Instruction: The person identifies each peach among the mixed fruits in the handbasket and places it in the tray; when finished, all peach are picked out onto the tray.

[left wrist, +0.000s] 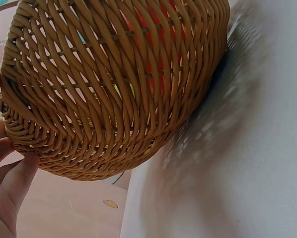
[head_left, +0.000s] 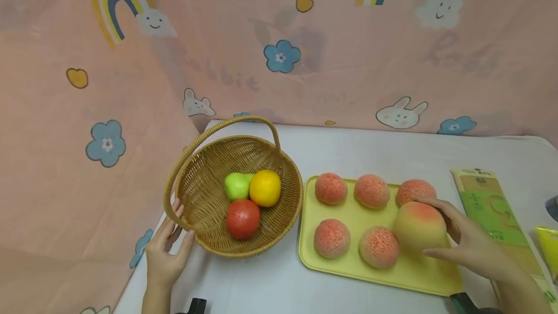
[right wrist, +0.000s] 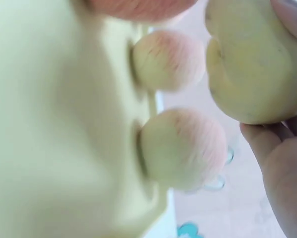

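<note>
A wicker basket (head_left: 200, 173) with a tall handle stands on the left of the white table. Inside it lie a green pear-like fruit (head_left: 237, 186), an orange (head_left: 265, 188) and a red apple (head_left: 242, 219). My left hand (head_left: 167, 256) grips the basket's left rim by the handle's foot; the left wrist view shows its thumb and fingers at the woven edge (left wrist: 29, 129). In my right hand (head_left: 472, 239) is a large yellow peach (head_left: 418, 227) with a pink top, held above the right part of a yellow tray (head_left: 353, 217). Several smaller reddish round fruits (head_left: 333, 239) sit on the tray.
Right of the tray lies a long green-and-tan package (head_left: 492, 207). A yellow packet (head_left: 549, 246) and a dark object (head_left: 552, 206) are cut off at the right edge. A pink patterned cloth (head_left: 244, 62) hangs behind the table and along its left side.
</note>
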Tool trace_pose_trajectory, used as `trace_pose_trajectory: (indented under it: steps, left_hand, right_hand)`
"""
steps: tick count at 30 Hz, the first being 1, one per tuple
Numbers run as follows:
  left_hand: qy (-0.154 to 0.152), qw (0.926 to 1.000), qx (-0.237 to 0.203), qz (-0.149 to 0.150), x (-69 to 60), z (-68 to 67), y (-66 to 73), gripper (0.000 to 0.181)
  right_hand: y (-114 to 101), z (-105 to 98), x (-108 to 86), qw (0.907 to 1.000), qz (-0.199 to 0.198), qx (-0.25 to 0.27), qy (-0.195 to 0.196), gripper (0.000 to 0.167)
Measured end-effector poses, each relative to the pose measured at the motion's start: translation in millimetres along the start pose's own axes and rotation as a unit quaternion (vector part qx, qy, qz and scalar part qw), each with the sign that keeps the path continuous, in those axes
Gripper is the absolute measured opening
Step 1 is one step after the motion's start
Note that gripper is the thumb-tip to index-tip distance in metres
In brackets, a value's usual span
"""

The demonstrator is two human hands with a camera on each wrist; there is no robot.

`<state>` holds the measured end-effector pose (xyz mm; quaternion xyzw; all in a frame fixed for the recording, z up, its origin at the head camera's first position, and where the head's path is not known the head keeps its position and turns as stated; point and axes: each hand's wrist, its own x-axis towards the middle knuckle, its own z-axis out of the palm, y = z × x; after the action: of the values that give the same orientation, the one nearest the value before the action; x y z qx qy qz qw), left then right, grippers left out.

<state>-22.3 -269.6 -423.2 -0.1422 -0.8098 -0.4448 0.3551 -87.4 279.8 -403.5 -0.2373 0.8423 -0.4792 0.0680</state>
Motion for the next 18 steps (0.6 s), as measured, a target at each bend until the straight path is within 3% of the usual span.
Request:
trace_pose_trajectory:
  steps: [5,9,12,18]
  left_hand:
    - [0.003,1.0000,0.005,-0.004,0.2,0.5,0.7,0.056]
    - [0.004,0.9999,0.013,-0.007,0.9,0.9,2.4,0.055]
    - [0.004,0.9998,0.016,-0.008,1.6,1.0,3.4,0.056]
    - [0.003,0.9998,0.019,-0.009,3.7,1.2,8.2,0.055]
  right_hand:
    - [25,-2,-17.2,0.9946,0.098,-0.001,-0.035,0.091]
    - [36,-3,-24.2,0.9801,0.187,0.016,-0.065,0.092]
    - [40,-2,-27.2,0.9751,0.202,0.039,-0.083,0.093]
    - [43,-1,-30.1,0.9744,0.188,0.084,-0.090,0.093]
